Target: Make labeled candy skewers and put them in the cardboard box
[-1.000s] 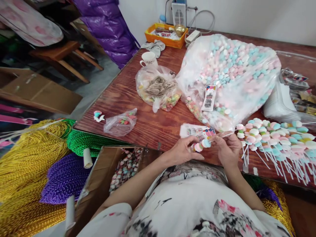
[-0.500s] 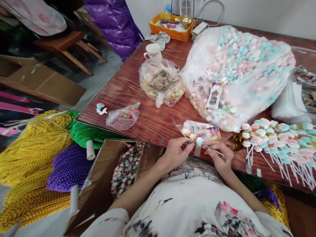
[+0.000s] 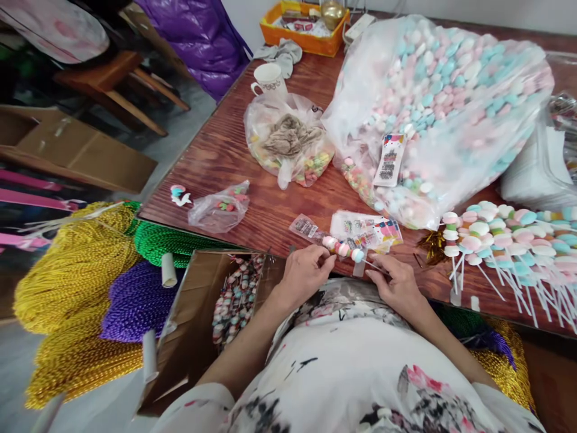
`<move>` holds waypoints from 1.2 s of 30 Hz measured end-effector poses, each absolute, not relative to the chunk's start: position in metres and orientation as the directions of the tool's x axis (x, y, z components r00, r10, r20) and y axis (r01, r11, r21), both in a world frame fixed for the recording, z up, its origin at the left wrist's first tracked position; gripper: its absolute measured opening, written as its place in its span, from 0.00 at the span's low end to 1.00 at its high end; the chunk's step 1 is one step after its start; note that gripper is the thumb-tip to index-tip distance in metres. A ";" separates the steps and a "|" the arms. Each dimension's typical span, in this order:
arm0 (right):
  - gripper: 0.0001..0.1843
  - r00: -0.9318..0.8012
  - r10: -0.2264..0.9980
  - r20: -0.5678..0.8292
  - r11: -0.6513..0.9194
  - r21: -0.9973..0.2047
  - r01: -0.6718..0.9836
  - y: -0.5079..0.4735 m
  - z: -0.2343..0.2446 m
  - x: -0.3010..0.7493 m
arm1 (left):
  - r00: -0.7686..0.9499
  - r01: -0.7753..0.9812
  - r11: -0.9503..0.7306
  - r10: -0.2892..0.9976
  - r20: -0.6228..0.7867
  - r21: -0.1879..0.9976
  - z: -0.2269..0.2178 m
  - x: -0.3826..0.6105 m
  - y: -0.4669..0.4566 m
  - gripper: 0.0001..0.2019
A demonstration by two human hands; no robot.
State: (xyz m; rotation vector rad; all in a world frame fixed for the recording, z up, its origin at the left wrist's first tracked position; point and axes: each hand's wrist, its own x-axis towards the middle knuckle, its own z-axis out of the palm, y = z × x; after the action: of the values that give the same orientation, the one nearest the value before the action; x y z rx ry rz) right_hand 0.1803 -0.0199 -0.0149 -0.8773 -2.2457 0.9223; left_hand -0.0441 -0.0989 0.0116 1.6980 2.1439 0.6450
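Note:
A skewer of pastel candies lies along a clear printed wrapper at the table's front edge. Its white stick points toward my right hand, whose thumb and fingers pinch the stick end. My left hand is closed beside the candies, with thumb and forefinger together at the wrapper's near side; what they hold is hidden. Just behind the skewer is a small stack of printed wrappers. To the right lies a pile of finished-looking candy skewers, their white sticks hanging over the front edge.
A large bag of pastel candies fills the back right. Further left are a smaller candy bag, a cup, an orange tray and a small clear bag. Below stands a cardboard box beside bead strands.
My left hand has drawn back left from the candies, and more of the wrapper shows beyond the skewer. My right hand has shifted slightly, still at the stick. The view has tilted slightly.

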 end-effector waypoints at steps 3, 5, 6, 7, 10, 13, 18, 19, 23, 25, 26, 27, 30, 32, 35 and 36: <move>0.11 -0.692 0.695 0.196 0.596 -0.696 0.401 -0.019 -0.018 0.179 | -0.126 0.926 0.050 0.975 0.181 0.373 0.014 -0.052 -0.100 0.09; 0.09 -0.716 0.676 0.175 0.632 -0.637 0.441 -0.019 -0.019 0.177 | -0.032 0.967 -0.025 0.975 0.221 0.252 0.014 -0.057 -0.095 0.16; 0.08 -0.724 0.668 0.169 0.650 -0.607 0.458 -0.019 -0.020 0.175 | 0.016 0.976 -0.061 0.977 0.212 0.210 0.014 -0.059 -0.091 0.19; 0.07 -0.729 0.663 0.170 0.666 -0.579 0.470 -0.018 -0.020 0.174 | 0.065 0.978 -0.101 0.979 0.194 0.184 0.014 -0.061 -0.086 0.21; 0.07 -0.721 0.653 0.234 0.703 -0.541 0.461 -0.016 -0.017 0.170 | 0.196 0.962 -0.220 0.970 0.147 0.165 0.011 -0.068 -0.073 0.21; 0.07 -0.693 0.628 0.354 0.733 -0.568 0.374 -0.013 -0.013 0.169 | 0.269 0.940 -0.295 0.950 0.161 0.173 0.011 -0.074 -0.064 0.15; 0.07 -0.696 0.518 0.497 0.834 -0.473 0.283 -0.006 -0.005 0.170 | 0.288 0.935 -0.302 0.953 0.098 0.188 0.020 -0.080 -0.060 0.05; 0.08 -0.707 0.489 0.511 0.857 -0.433 0.279 -0.004 -0.004 0.169 | 0.279 0.939 -0.286 0.958 0.067 0.193 0.021 -0.080 -0.060 0.05; 0.08 -0.753 0.462 0.469 0.883 -0.322 0.342 0.001 0.004 0.165 | 0.241 0.957 -0.244 0.970 0.035 0.159 0.022 -0.079 -0.060 0.03; 0.10 -0.761 0.488 0.427 0.871 -0.296 0.392 0.003 0.007 0.163 | 0.218 0.967 -0.226 0.973 0.079 0.121 0.021 -0.078 -0.060 0.01; 0.11 -0.763 0.499 0.411 0.865 -0.288 0.410 0.003 0.008 0.162 | 0.205 0.971 -0.216 0.973 0.111 0.104 0.020 -0.078 -0.060 0.01; 0.11 -0.765 0.509 0.395 0.859 -0.288 0.423 0.002 0.009 0.161 | 0.194 0.974 -0.208 0.970 0.147 0.088 0.019 -0.077 -0.060 0.02; 0.12 -0.765 0.558 0.322 0.816 -0.381 0.435 -0.001 0.013 0.159 | 0.191 0.977 -0.208 0.946 0.262 0.042 0.016 -0.074 -0.060 0.04; 0.11 -0.761 0.612 0.216 0.724 -0.541 0.428 -0.001 0.017 0.156 | 0.208 0.974 -0.224 0.922 0.326 0.012 0.016 -0.072 -0.060 0.05; 0.16 -0.758 0.651 0.050 0.504 -0.775 0.382 0.001 0.022 0.152 | 0.229 0.969 -0.246 0.900 0.370 -0.001 0.016 -0.070 -0.061 0.06; 0.17 -0.757 0.653 0.029 0.452 -0.817 0.358 0.002 0.022 0.152 | 0.230 0.969 -0.247 0.900 0.370 0.001 0.016 -0.071 -0.061 0.07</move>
State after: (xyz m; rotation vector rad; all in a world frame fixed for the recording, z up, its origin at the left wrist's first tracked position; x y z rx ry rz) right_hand 0.1517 0.0021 0.0220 -0.8593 -2.3680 1.2115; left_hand -0.0706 -0.0614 0.0158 2.6332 2.0455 0.5053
